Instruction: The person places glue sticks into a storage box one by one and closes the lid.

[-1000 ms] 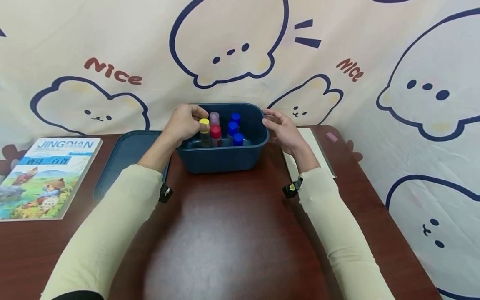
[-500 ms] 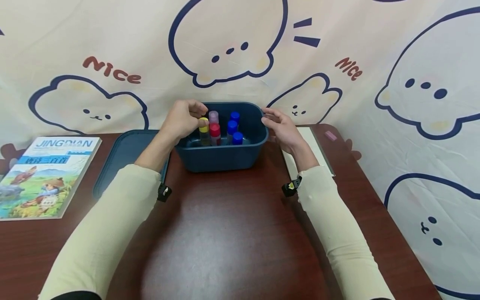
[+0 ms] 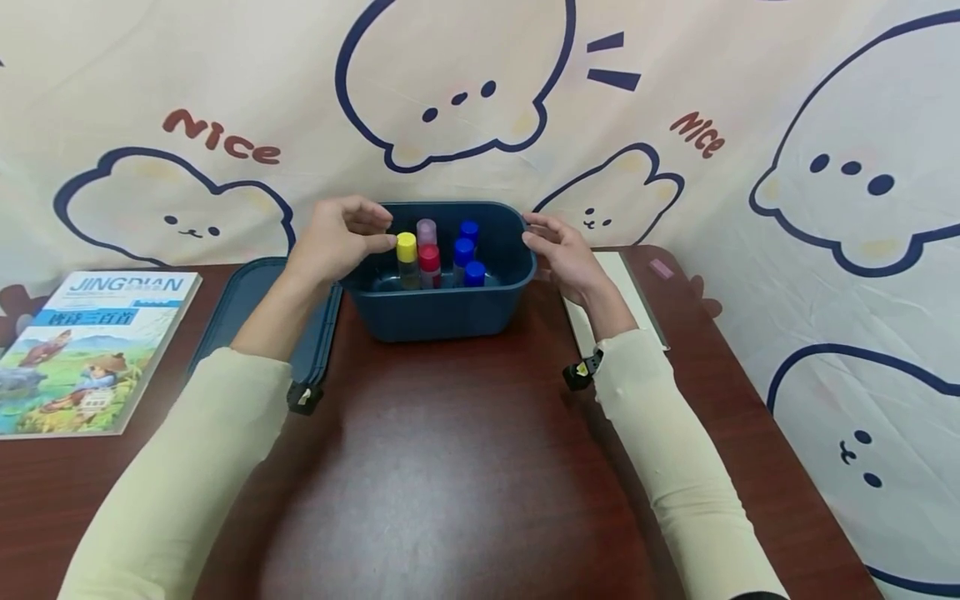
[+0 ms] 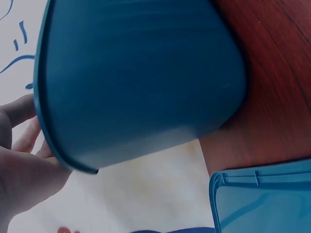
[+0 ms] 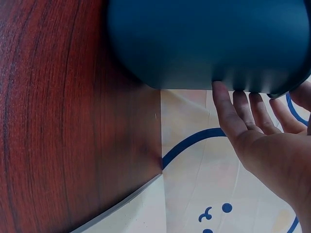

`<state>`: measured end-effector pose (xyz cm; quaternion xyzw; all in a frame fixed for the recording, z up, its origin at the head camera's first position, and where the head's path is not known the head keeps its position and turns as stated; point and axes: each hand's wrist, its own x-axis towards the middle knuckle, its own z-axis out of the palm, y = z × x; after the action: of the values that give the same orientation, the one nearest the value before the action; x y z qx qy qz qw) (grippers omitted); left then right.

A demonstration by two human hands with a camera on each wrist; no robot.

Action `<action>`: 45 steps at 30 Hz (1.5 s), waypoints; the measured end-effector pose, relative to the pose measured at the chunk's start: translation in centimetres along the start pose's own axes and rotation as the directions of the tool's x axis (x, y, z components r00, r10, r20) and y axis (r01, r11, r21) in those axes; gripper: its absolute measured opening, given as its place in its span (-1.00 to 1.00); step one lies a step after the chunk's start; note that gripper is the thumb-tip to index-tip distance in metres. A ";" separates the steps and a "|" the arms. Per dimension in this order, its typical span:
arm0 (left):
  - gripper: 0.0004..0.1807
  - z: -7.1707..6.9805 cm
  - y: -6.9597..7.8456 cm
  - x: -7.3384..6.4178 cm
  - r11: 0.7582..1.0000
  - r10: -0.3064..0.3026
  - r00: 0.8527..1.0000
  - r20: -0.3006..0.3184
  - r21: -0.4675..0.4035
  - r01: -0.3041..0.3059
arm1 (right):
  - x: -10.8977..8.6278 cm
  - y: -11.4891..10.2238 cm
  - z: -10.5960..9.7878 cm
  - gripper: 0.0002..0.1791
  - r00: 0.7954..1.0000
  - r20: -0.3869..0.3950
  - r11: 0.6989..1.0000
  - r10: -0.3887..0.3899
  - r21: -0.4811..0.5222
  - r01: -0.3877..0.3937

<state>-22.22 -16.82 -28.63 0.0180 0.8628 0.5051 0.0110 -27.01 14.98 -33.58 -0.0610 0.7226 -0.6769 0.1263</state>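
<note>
A dark blue plastic bin (image 3: 442,318) stands at the back of the table. Inside it, upright, are small bottles: one yellow-capped (image 3: 407,261), one red-capped (image 3: 430,268), one with a pale purple cap (image 3: 426,232) and three blue-capped ones (image 3: 464,254). My left hand (image 3: 335,237) is over the bin's left rim, fingers loose and holding nothing, thumb tip close beside the yellow cap. On the other side, my right hand (image 3: 568,260) rests against the bin's right end. In the right wrist view its fingertips (image 5: 218,90) touch the outer wall.
Left of the bin, partly under my left arm, lies a blue lid (image 3: 240,308). A children's book (image 3: 101,354) is at the table's far left. A pale flat board (image 3: 622,287) and a small pink piece (image 3: 662,268) lie at the right. A printed cloth hangs close behind the bin.
My left hand has drawn back to the left, off the yellow-capped bottle, which stands in the bin with its cap in full view. The right hand has stayed at the bin's right end.
</note>
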 end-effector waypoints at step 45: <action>-0.40 -9.7 -10.2 -3.7 0.990 -0.126 0.992 0.030 -0.057 0.127 | 0.1 0.4 -0.1 -0.49 1.000 0.000 1.000 -0.006 0.011 0.006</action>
<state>-19.08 -30.43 -32.78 -0.0305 0.8467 0.5283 0.0550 -27.12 15.05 -33.96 -0.0622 0.7187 -0.6812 0.1247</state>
